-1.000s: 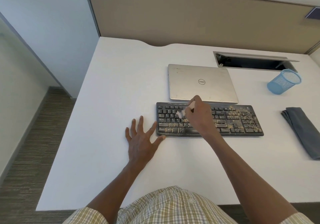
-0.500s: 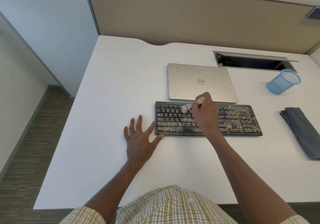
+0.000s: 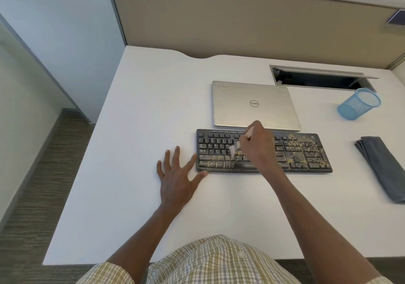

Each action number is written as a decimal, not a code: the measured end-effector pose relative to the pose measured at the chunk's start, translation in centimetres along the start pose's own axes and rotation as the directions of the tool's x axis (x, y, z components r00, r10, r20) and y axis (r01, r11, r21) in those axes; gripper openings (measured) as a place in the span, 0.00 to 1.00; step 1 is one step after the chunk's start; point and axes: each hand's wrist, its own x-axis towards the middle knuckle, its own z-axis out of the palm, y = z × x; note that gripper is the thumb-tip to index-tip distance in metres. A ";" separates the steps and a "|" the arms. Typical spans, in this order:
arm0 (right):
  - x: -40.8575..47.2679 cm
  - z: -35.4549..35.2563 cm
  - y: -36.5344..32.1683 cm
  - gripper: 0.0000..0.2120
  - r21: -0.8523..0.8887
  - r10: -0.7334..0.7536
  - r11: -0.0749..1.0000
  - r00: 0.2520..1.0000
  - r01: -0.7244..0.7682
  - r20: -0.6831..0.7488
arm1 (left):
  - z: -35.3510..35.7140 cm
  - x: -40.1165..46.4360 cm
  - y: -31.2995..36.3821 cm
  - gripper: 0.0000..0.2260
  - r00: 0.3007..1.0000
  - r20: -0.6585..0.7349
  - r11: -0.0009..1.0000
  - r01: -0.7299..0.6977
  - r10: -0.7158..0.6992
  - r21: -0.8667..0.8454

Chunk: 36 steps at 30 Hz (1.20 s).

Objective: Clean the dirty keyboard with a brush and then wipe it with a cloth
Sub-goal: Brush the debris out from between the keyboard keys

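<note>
Currently, brushing step: the work is in its first half, because yellowish crumbs lie on many keys and the cloth is not yet in use.

Keyboard: the black keyboard lies flat on the white desk, just in front of a closed silver laptop. Its long side runs across the person, so both hands reach it easily. Dirt is thick on the lower left rows and on the number pad at the right end.

Right hand: the right hand hovers over the middle of the keyboard with fingers curled around the brush. The pale bristles point down and to the left and seem to touch the keys of the middle rows. The handle end shows above the knuckles. I judge this slanted grip lets the bristles enter between the keys.

Left hand: the left hand lies flat on the desk with fingers spread and straight, and it holds nothing. Its thumb and forefinger touch, or almost touch, the left front corner of the keyboard. Probably it stops the keyboard from sliding under the strokes.

Cloth: the grey cloth waits folded on the desk, well apart to the right of the keyboard, on the side of the working hand.

Other things: a blue mesh cup lies tipped on its side behind the cloth, near an open cable slot in the desk.

Risk: crumbs may fall onto the desk along the front edge.
</note>
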 end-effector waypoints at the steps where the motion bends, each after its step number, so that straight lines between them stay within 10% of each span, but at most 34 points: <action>1: 0.1 -0.2 -0.1 0.05 0.013 0.005 1.000 1.000 -0.005 -0.015 | 0.0 0.0 0.0 0.31 1.000 -0.003 1.000 0.000 0.000 0.005; 21: 0.0 0.2 -0.2 0.04 0.001 -0.061 0.998 0.997 0.061 -0.042 | 0.0 0.0 0.0 0.31 1.000 0.001 1.000 0.000 0.000 -0.007; 36: 0.5 -0.6 -0.1 0.11 0.027 -0.337 0.939 0.904 0.342 0.262 | -0.1 0.0 0.1 0.32 1.000 0.004 1.000 0.000 0.000 0.003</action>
